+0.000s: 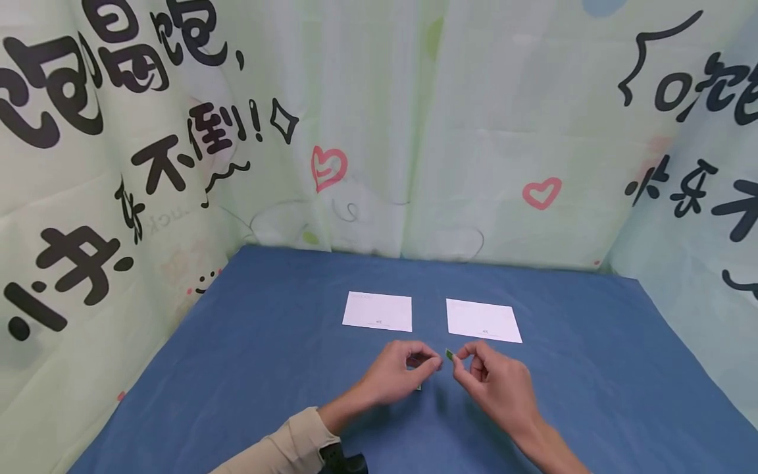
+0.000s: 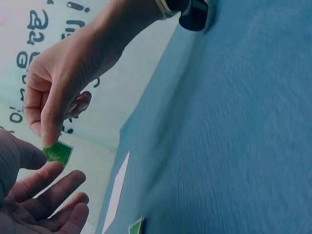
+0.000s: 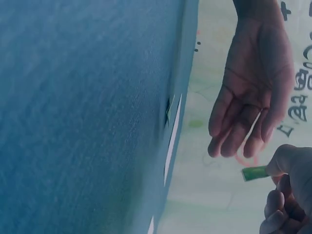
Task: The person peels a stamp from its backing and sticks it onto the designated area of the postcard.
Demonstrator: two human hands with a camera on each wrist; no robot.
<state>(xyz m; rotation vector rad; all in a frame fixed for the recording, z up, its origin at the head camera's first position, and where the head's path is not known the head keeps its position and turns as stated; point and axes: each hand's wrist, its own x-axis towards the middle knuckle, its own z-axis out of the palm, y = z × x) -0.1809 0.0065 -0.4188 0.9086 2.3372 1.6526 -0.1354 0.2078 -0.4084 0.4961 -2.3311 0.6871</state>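
My right hand [image 1: 500, 390] pinches a small green square piece [image 1: 449, 355] with a pale edge between thumb and forefinger. A dark pattern shows on this piece [image 2: 59, 152] in the left wrist view; its exact kind is unclear. Facing it, my left hand [image 1: 403, 372] has loosely bent fingers and holds nothing; a narrow gap parts it from the piece in the head view. A second green piece [image 2: 136, 226] lies on the blue cloth, mostly hidden under my left hand in the head view. Beyond the hands lie two white cards, left [image 1: 377, 311] and right [image 1: 484, 320], with faint print.
A blue cloth [image 1: 284, 342] covers the table. Pale curtains [image 1: 379, 118] with black lettering and pink hearts surround its back and sides. A black device [image 1: 343, 459] sits at my left wrist beside a beige sleeve [image 1: 296, 438].
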